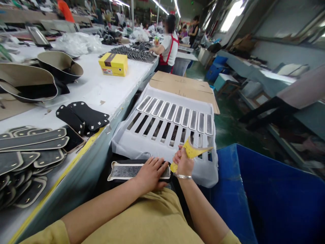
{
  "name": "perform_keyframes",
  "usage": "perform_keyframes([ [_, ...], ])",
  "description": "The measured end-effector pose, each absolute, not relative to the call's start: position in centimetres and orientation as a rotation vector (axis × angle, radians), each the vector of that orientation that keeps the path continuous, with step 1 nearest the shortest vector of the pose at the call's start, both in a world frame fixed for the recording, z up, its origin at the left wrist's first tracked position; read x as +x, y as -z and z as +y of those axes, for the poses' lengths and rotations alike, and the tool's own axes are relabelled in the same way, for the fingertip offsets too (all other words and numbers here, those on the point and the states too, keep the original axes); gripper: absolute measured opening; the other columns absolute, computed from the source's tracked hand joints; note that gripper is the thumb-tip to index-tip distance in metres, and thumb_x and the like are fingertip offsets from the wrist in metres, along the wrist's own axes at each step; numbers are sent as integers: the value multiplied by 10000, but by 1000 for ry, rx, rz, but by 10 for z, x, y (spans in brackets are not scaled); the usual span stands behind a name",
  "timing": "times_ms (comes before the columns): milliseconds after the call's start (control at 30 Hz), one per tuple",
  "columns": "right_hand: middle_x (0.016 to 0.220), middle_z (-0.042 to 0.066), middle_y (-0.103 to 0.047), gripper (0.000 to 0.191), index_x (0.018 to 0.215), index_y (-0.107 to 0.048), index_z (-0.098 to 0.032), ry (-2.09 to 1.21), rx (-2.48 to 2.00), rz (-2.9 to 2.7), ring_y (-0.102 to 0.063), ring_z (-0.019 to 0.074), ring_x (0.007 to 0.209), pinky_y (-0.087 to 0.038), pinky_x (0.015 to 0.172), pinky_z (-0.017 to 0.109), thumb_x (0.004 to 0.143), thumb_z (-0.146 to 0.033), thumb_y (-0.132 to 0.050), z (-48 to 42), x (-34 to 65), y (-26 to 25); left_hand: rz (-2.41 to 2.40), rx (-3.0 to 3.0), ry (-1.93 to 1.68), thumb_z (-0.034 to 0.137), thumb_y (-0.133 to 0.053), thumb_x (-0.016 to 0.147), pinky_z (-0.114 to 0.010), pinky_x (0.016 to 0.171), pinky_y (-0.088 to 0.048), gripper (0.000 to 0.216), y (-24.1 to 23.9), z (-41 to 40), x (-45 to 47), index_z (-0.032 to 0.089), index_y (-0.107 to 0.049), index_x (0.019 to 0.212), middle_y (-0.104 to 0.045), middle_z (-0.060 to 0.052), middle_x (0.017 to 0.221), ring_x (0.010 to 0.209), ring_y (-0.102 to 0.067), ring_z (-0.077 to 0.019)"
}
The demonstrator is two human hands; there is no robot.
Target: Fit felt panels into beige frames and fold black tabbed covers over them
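My left hand point(151, 173) lies flat, fingers spread, pressing on a long grey strip with a white border point(127, 171) that rests on a dark pad on my lap. My right hand point(183, 163) is closed around a yellow curved scraper-like tool point(191, 151), held upright just right of the strip. Beyond both hands, a white sheet point(142, 142) carries two rows of the same kind of strips point(175, 113), the far row light grey, the near row dark.
A long white worktable point(101, 88) on the left bears black shoe pieces point(81, 117), grey strips point(27, 149), a yellow box point(113, 64) and curved moulds point(59, 64). Cardboard point(182, 86) lies beyond the sheet. A blue bin point(266, 193) stands at right. A person in a red apron point(167, 47) works farther along.
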State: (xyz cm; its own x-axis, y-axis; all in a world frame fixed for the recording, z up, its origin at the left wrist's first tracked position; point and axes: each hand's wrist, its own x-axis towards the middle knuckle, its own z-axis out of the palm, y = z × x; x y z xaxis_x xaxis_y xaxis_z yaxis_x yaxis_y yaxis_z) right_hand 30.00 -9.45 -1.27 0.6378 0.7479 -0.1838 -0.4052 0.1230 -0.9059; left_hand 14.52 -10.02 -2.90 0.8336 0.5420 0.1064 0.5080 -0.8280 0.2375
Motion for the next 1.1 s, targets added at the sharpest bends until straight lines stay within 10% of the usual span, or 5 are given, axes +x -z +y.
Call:
perform_keyframes([
  [1100, 515, -111, -294, 345, 889, -507, -185, -806, -1157, -611, -239, 38, 385, -225, 360, 180, 779, -508, -555, -92, 291, 16, 847, 2757, -192, 588, -560, 730, -409, 1061, -203, 838, 31, -104, 146, 91, -313, 1357, -388, -165, 1387, 1269, -351, -280],
])
